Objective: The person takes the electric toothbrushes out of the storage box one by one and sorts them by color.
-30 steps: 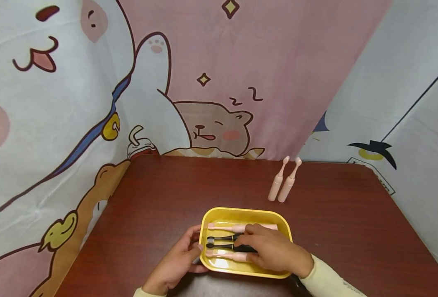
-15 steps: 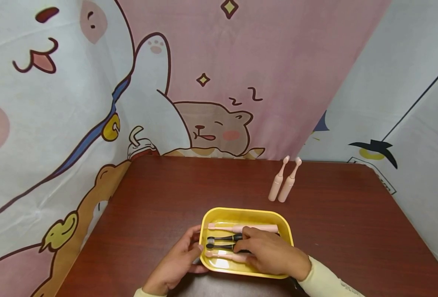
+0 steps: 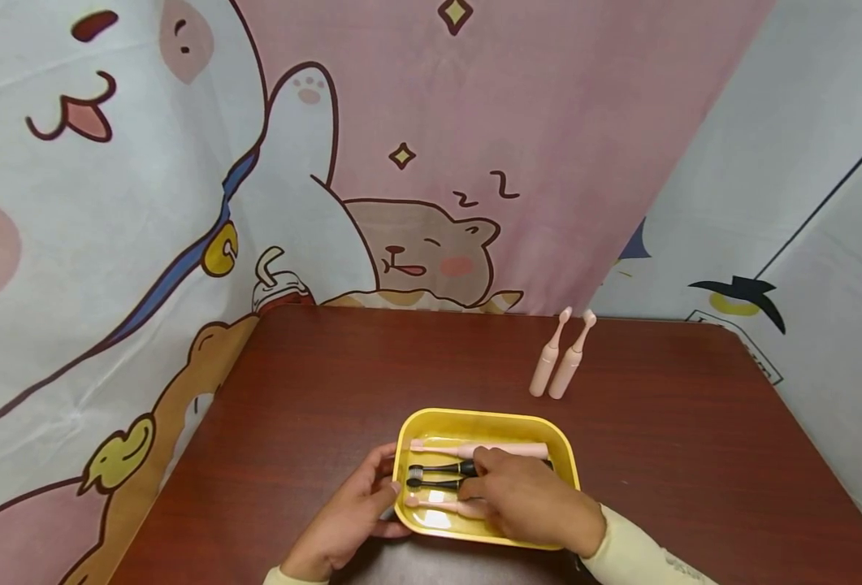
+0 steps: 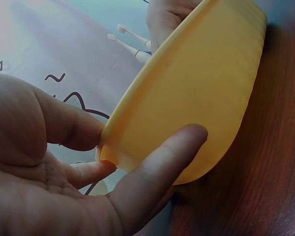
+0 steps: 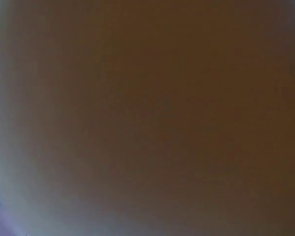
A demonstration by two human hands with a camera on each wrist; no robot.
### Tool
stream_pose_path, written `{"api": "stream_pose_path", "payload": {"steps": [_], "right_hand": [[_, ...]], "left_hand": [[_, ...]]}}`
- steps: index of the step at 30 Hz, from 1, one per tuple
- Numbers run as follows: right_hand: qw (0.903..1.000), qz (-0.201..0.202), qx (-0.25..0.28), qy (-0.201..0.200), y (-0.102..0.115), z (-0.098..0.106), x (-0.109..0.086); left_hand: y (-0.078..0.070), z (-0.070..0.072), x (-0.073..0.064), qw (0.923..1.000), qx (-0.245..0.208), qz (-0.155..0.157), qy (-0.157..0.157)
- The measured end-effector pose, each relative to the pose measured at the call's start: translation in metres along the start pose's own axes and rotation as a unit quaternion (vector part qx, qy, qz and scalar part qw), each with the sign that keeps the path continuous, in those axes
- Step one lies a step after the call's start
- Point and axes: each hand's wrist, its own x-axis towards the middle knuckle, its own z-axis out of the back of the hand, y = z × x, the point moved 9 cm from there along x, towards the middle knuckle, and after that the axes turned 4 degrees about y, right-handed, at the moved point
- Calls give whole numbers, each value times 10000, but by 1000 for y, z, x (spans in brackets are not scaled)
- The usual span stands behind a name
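Note:
In the head view, a yellow plastic tray sits near the table's front edge. My left hand grips its left end; the left wrist view shows fingers pressed on the outer wall and others at the rim. Inside lie two pink electric toothbrushes, one along the far side and one along the near side, with two black electric toothbrushes between them. My right hand reaches into the tray, its curled fingers on the black handles, mostly hiding them. The right wrist view is a brown blur.
Two more pink electric toothbrushes stand side by side behind the tray, right of centre. The dark red wooden table meets a cartoon-printed curtain at the back and left. A dark object shows partly under the right sleeve.
My right hand has shifted slightly towards the left and front, uncovering more of the far pink toothbrush. My left hand, the tray and the standing toothbrushes have stayed in place.

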Motion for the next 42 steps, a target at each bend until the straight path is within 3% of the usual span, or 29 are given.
{"api": "stream_pose_path", "payload": {"steps": [19,31,42], "right_hand": [[9969,44,352,702,0,-9,2],[9958,574,391,602,6,-4,0],[9945,695,458,636,5,-2,-1]], "left_hand": [[-1,-1,-1,10000,-26,29,-11],[-1,-1,0,10000,43,-36,-5],[-1,-1,0,10000,57,7,-36]]}}
